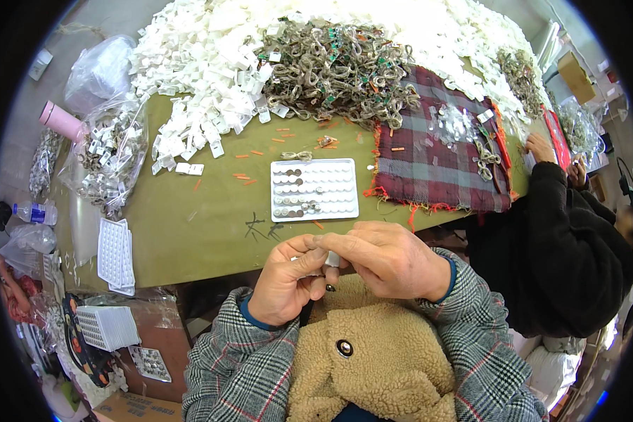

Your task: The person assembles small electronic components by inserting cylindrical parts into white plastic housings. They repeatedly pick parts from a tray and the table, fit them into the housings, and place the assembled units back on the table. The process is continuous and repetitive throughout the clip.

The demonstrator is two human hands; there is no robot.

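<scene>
Just past the near table edge, my left hand (283, 285) pinches a small white plastic piece (333, 259) between thumb and fingers. My right hand (394, 261) meets it from the other side, its fingers closed at the same piece and covering much of it. Beyond both hands lies a white tray (346, 205) with rows of round pockets; some on its left side hold small silvery and dark discs. A small bundle of wire (297, 155) rests by the tray's far edge. Thin orange strips (242, 156) are scattered around the tray.
White plastic casings (204, 63) and a tangled heap of wires (337, 70) cover the far table. A plaid cloth (436, 155) lies right, near another person in black (563, 246). Stacked white trays (114, 253) and a filled plastic bag (109, 158) are on the left.
</scene>
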